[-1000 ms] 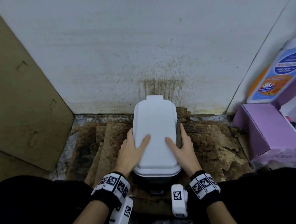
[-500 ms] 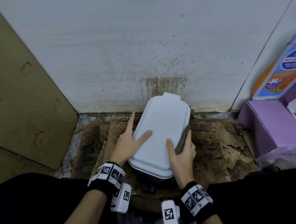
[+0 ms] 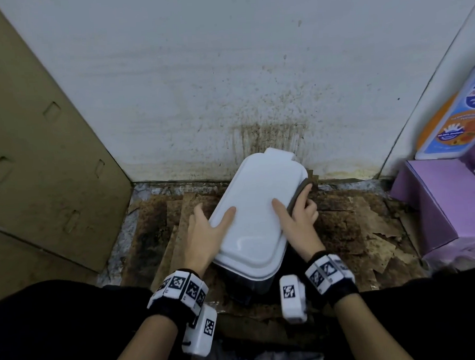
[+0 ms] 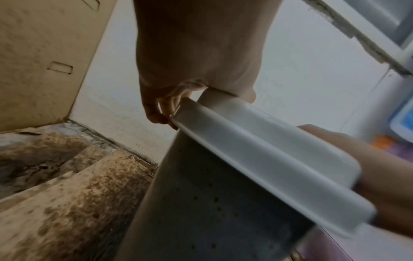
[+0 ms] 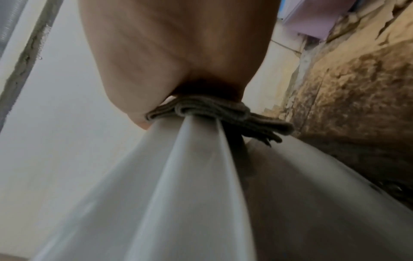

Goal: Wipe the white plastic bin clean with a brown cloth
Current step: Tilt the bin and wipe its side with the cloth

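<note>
The white plastic bin (image 3: 254, 206) stands on the floor against the wall, lid shut, its far end turned to the right. My left hand (image 3: 206, 236) grips its left edge, thumb on the lid and fingers down the side; the left wrist view shows that hand (image 4: 190, 53) at the lid's rim (image 4: 268, 167). My right hand (image 3: 299, 218) has its thumb on the lid and its fingers curled round a folded brown cloth (image 3: 299, 193), held against the bin's right edge. In the right wrist view the cloth (image 5: 223, 113) is bunched over the rim (image 5: 178, 194).
Stained, torn cardboard (image 3: 357, 228) covers the floor. A cardboard panel (image 3: 37, 162) leans at the left. The white wall (image 3: 269, 134) behind the bin is spattered brown. A purple box (image 3: 438, 197) and a bottle with a blue and orange label (image 3: 458, 118) stand at the right.
The bin has turned so that its far end points right. My right hand has slid forward along the right edge with the cloth. My left hand has stayed on the left edge.
</note>
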{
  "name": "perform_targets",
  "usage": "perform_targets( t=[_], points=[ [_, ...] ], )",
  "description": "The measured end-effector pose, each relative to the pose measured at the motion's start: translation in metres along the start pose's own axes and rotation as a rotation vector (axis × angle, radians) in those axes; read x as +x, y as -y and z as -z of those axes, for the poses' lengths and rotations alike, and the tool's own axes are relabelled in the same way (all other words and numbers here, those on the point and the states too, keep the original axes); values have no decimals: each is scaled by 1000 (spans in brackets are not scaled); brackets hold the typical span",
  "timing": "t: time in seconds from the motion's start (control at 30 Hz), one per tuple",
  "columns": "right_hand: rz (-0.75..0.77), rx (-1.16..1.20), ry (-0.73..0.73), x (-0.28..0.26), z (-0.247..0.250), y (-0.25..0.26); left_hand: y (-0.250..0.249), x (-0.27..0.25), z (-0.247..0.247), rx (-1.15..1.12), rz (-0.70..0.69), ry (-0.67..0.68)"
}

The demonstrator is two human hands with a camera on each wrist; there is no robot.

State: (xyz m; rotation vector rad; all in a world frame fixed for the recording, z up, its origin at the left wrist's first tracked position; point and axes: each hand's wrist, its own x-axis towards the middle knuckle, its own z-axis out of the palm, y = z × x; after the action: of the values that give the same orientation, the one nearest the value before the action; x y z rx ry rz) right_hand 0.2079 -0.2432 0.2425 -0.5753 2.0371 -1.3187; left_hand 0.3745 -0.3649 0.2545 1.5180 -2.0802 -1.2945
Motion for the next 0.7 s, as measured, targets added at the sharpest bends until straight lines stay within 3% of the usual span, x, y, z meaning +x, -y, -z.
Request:
perform_targets(
  t=[0.1, 0.23, 0.37, 0.7],
  points=[
    [-28, -28, 35, 27, 21, 12, 1, -16, -6, 65, -6, -42],
    [-45, -91, 72, 58, 41, 21, 6, -32, -10, -78, 74, -78],
    [46, -205, 103, 76, 48, 22, 11, -37, -12, -157, 127, -56],
    [91, -69, -66, 65, 43, 6, 5, -37, -1, -117, 107, -61]
  ],
)
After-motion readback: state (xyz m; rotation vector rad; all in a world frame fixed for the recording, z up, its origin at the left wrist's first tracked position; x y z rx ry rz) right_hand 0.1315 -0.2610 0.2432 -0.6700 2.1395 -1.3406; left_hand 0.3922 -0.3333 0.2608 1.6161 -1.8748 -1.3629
